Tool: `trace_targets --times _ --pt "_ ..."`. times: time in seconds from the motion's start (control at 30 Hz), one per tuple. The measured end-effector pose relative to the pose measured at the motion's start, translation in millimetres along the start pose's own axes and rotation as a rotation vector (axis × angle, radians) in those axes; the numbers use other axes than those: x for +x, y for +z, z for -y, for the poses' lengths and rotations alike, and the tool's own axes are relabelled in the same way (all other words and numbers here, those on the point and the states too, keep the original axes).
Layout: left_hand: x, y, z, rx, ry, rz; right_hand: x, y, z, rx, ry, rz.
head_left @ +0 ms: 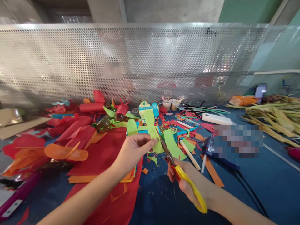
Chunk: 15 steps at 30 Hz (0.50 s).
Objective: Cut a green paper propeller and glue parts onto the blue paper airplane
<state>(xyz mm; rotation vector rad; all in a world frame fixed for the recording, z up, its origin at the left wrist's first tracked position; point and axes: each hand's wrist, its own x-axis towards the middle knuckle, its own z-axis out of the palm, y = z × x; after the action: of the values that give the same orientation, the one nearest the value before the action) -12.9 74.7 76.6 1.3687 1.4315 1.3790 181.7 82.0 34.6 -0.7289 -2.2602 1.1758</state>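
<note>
Between the thumb and fingers of my left hand is a light green paper strip, its upper end sticking up. My right hand is wrapped around scissors with yellow and red handles. Their metal blades point up and away, against the green paper near my left fingertips. I cannot tell how far apart the blades are. Another curved green paper piece lies just right of the blades. Behind the strip is a blue and green paper craft.
A stack of red and orange sheets lies left, beside red paper-covered bottles. Paper scraps and glue sticks are scattered at right, near a blue glue gun. Dried stalks lie far right; a perforated metal panel stands behind.
</note>
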Motion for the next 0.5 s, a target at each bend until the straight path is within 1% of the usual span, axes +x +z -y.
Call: trace_targets --times 0.1,0.3,0.5 --pt "0 1.4 1 0.007 0.003 0.006 0 -1 1 -0.002 0.004 0.004" --pt "1 1.6 2 0.000 0.008 0.044 2 1 -5 0.009 -0.004 0.004" --pt "3 0.8 3 0.028 0.016 0.039 2 1 -12 0.007 -0.003 -0.014"
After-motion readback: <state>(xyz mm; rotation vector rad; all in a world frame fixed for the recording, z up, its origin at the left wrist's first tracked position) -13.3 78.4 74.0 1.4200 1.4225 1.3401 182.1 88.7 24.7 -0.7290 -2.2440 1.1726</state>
